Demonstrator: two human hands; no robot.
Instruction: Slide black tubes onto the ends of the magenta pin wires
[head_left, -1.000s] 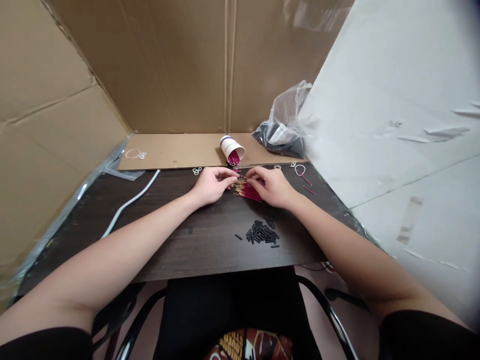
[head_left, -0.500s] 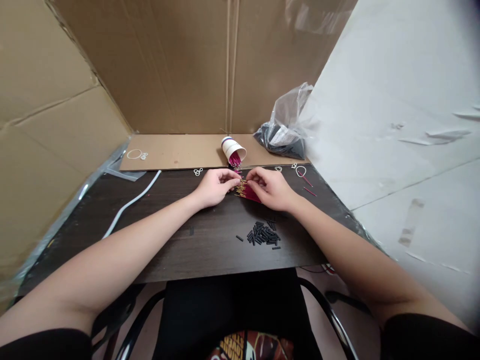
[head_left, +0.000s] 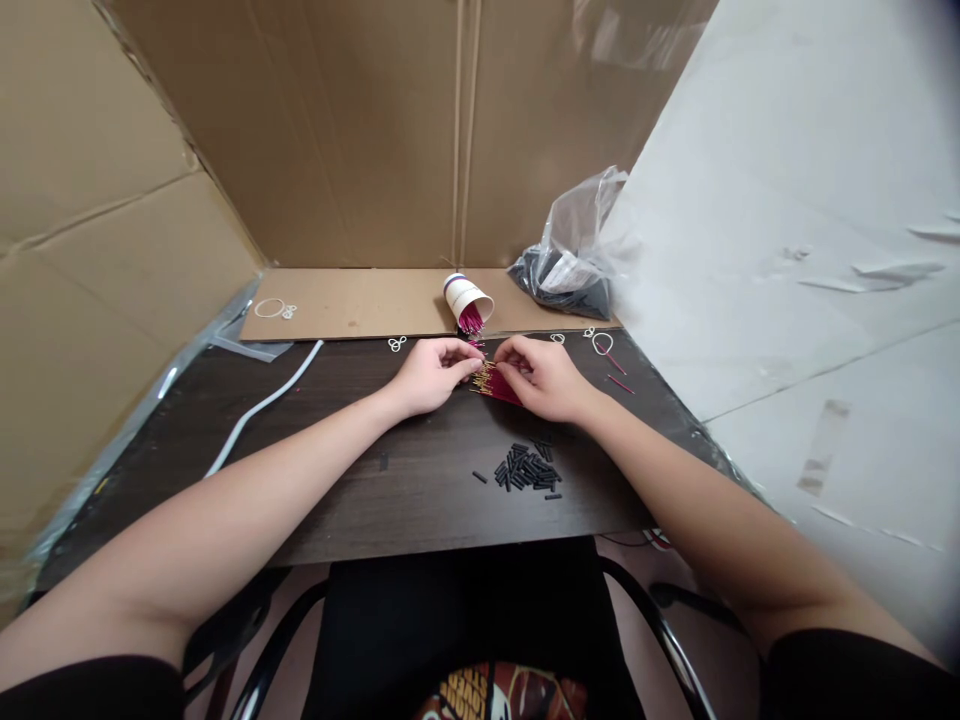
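A bundle of thin magenta wires with gold tips [head_left: 496, 384] lies on the dark wooden table [head_left: 337, 480]. My left hand [head_left: 429, 373] rests beside the gold tips, its fingers pinched together at them. My right hand [head_left: 543, 376] lies on the bundle's other side, fingers curled and pinching the wires. What sits between the fingertips is too small to make out. A pile of short black tubes [head_left: 526, 467] lies just nearer to me than my right hand.
A tipped paper cup [head_left: 466, 298] spills more magenta wires onto a cardboard sheet [head_left: 352, 302]. A plastic bag of black parts [head_left: 574, 262] stands at the back right. A white cable [head_left: 259, 405], white rings [head_left: 271, 308] and loose wires [head_left: 616, 368] lie around. Cardboard walls enclose the table.
Both hands stay at the wire bundle with only slight finger shifts. The view has moved a little.
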